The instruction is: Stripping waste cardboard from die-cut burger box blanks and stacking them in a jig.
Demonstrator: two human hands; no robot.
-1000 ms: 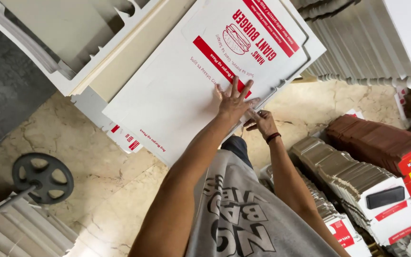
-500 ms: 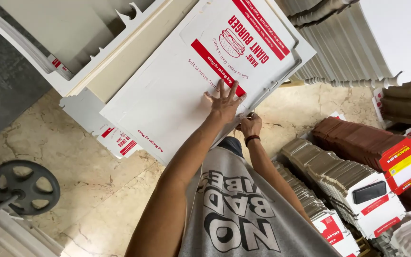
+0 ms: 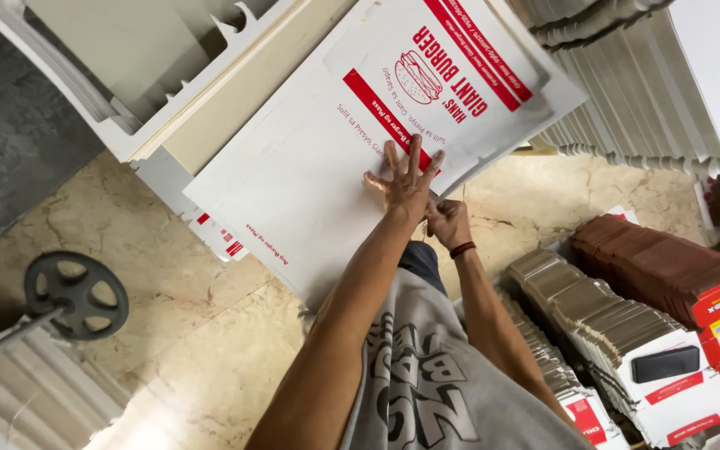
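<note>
Head view, and the white carton sheet is front and centre: a big flat blank with red bands and a burger drawing, lying askew on top of a pile of like sheets whose corners peek out past its lower left edge. The left hand is spread wide, all five fingers fanned, palm pressed flat on the sheet near its lower right edge. It grips nothing and simply bears down. Just beside it, the right hand, a dark band at the wrist, is curled tight at that same edge and appears to pinch the sheet's border.

By the look of it, this is the steadying step: one palm pins the blank while the other takes its edge. Any lift or slide from here would call for easing off that palm first and keeping the wide, floppy sheet level.

Further out, cream boards overlap the sheet's upper left. Bundles of folded brown cartons sit to the right on the marble floor, and a black wheel-shaped stand sits at the left.
</note>
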